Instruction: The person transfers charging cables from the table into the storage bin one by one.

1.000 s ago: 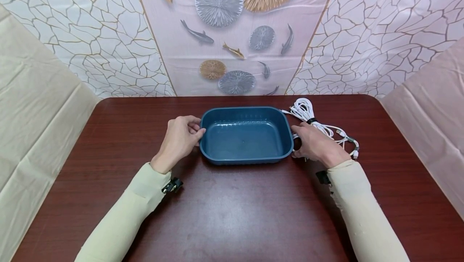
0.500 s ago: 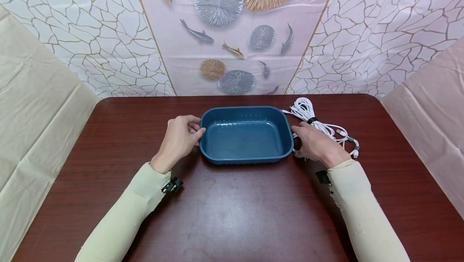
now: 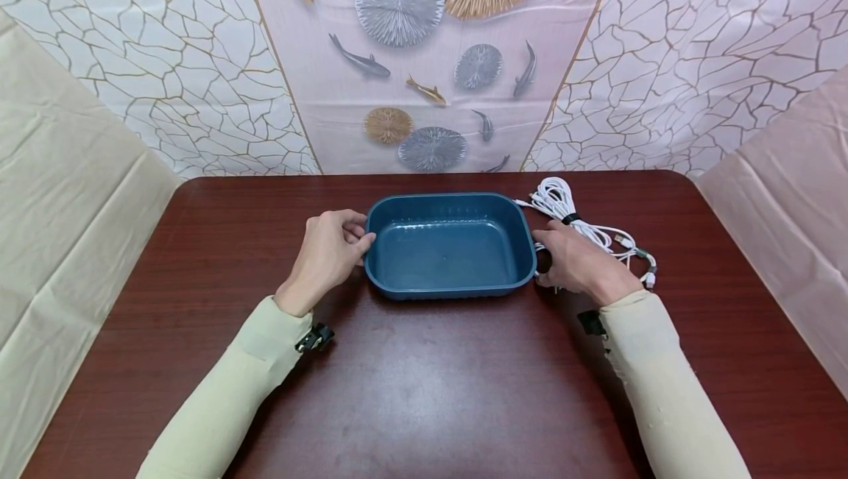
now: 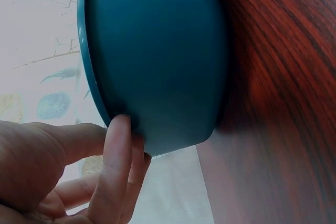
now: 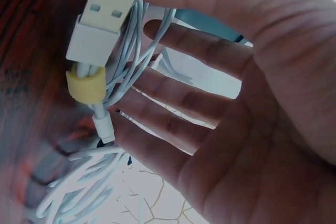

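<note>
A blue rectangular plastic basin (image 3: pixel 450 293) with rounded corners stands on the table with nothing in it. At its left end my left hand (image 3: pixel 324 254) pinches the rim; in the left wrist view the fingers (image 4: pixel 113 166) lie against the outer wall. By the basin's right end my right hand (image 3: pixel 579 258) arches over a coiled white USB cable (image 5: pixel 139 40). Its fingers (image 5: pixel 184 95) reach out fairly straight behind the coil, and the thumb is apart from them, near the USB plug (image 5: pixel 100 19). A yellow band (image 5: pixel 86 85) ties that cable.
More bundled white cables (image 3: pixel 556 203) lie behind and right of my right hand, one with a black tie (image 3: pixel 570 219). A loose plug end (image 3: pixel 650 282) lies further right. The dark red wooden table (image 3: pixel 424 391) meets a patterned backdrop (image 3: pixel 430 82) at the back.
</note>
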